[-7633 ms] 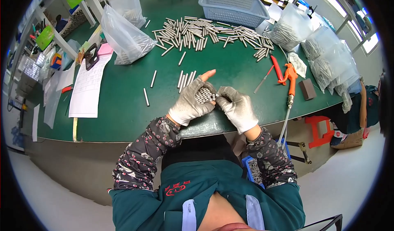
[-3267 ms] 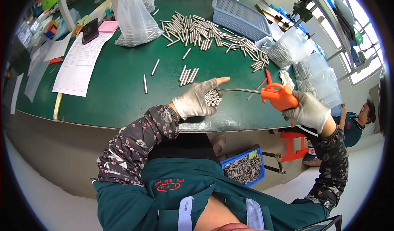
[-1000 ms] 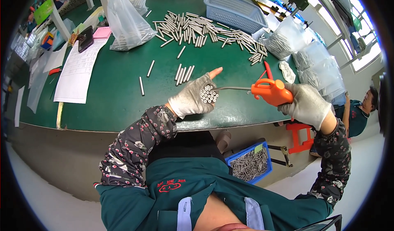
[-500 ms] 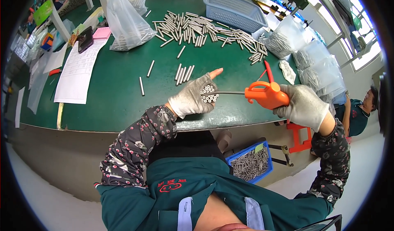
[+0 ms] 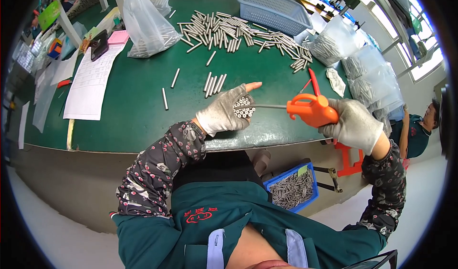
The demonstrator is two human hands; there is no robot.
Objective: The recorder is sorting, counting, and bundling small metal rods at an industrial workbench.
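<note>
Metal pins (image 5: 244,113) fill the left grip (image 5: 219,114); shirt (image 5: 224,197) bears red lettering (image 5: 198,217).

Whitish, grimy gloves (image 5: 214,121) cover the left grip (image 5: 224,110) and right grip (image 5: 354,125). Behind both run black sleeves (image 5: 151,176) patterned pink and white; farther back, a dark-green top (image 5: 162,238) with red embroidery (image 5: 199,216) and pale-blue trim (image 5: 216,247).

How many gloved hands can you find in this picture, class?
2: the left hand, holding a bundle of metal pins, and the right hand, gripping an orange air gun. Hands of people in the background are too small or hidden to tell.
</note>
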